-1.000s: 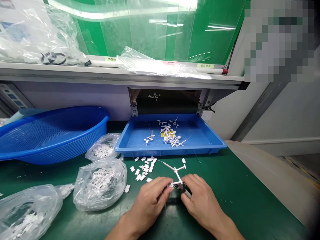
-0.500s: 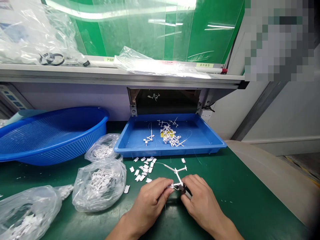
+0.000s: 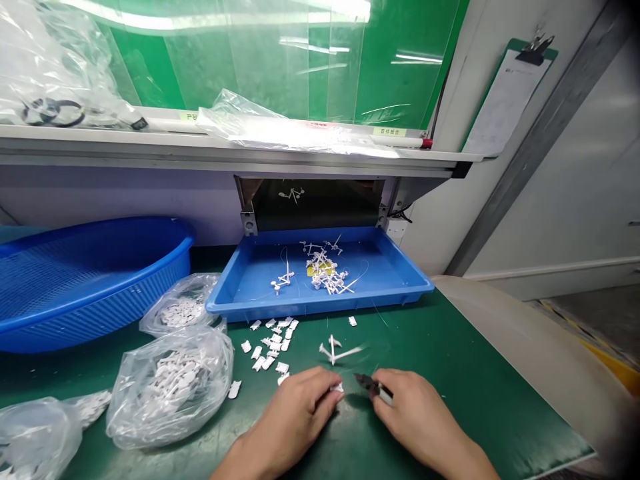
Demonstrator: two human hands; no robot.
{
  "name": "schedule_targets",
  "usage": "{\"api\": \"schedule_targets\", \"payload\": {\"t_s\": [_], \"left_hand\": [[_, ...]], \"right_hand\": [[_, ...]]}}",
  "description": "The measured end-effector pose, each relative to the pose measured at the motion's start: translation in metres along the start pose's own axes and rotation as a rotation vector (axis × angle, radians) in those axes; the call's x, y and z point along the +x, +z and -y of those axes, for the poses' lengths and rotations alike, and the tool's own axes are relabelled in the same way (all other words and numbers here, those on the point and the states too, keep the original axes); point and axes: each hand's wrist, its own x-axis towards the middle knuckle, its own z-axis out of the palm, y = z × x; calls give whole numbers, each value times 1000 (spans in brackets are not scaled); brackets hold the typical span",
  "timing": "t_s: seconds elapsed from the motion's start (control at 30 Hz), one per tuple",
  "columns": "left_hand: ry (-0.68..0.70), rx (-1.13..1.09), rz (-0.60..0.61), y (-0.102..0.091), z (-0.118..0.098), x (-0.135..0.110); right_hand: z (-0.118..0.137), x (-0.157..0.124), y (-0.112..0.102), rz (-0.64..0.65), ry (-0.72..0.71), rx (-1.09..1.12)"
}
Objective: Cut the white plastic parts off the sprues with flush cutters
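Note:
My left hand (image 3: 300, 413) pinches a small white plastic part (image 3: 338, 387) between thumb and fingertips. In my right hand (image 3: 420, 417) is a pair of side cutters (image 3: 369, 385), its dark jaws pointing left toward that part but apart from it. A branched white plastic sprue (image 3: 334, 351), slightly blurred, is just beyond both hands and touches neither. Loose small white parts (image 3: 273, 350) lie scattered on the green tabletop (image 3: 480, 373), left of the sprue. The handles of the cutters are mostly hidden by my fingers.
A blue tray (image 3: 320, 310) at the back holds a heap of white sprues (image 3: 327, 270). Clear plastic bags of white parts (image 3: 170, 393) stand on the left, before a large blue basket (image 3: 95, 287). Behind the tray, a conveyor belt (image 3: 320, 210) carries another sprue (image 3: 293, 194).
The sprue has come away from my hands and sits beyond them. My left hand keeps a small white part; the side cutters have moved apart from it. The view has shifted right.

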Motion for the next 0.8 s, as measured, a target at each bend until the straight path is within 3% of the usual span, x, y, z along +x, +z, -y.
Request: {"api": "schedule_targets", "payload": {"t_s": [0.13, 0.23, 0.43, 0.53, 0.6, 0.67, 0.8], "left_hand": [[-54, 70, -38, -26, 3, 1], [-168, 195, -127, -50, 17, 2], [-329, 426, -11, -96, 37, 7], [-355, 468, -117, -130, 31, 16], [-385, 543, -166, -151, 29, 31], [-419, 620, -138, -166, 34, 57], [-534, 697, 7, -168, 70, 124]], "right_hand": [[-6, 14, -29, -161, 77, 7], [6, 38, -39, -146, 28, -20], [30, 80, -15, -5, -58, -332], [26, 81, -2, -17, -70, -335], [23, 75, 3, -30, -95, -334], [19, 66, 4, -28, -119, -330], [-16, 52, -12, -43, -150, -261]]}}
